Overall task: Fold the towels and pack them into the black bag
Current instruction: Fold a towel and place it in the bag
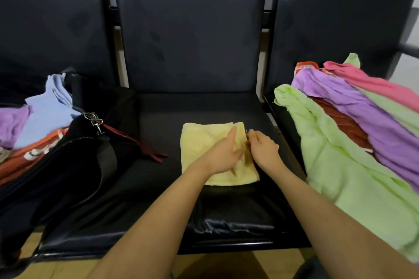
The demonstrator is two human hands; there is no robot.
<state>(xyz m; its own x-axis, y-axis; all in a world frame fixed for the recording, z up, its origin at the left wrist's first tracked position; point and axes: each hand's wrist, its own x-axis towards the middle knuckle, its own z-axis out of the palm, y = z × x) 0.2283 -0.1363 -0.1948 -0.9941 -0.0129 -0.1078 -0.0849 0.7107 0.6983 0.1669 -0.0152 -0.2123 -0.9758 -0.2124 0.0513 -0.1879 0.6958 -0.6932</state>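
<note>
One yellow towel (204, 142) | folded square | hands (242, 152) on its right edge

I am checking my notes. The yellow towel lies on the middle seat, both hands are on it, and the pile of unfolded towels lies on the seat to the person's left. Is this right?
One detail is wrong. The head view shows the pile of unfolded towels on the seat to the person's right, not left. The rest holds: the yellow towel lies on the middle seat, with the left hand and right hand on it.

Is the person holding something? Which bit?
The right hand pinches the yellow towel at its right edge. The left hand lies flat on top, pressing it.
</note>
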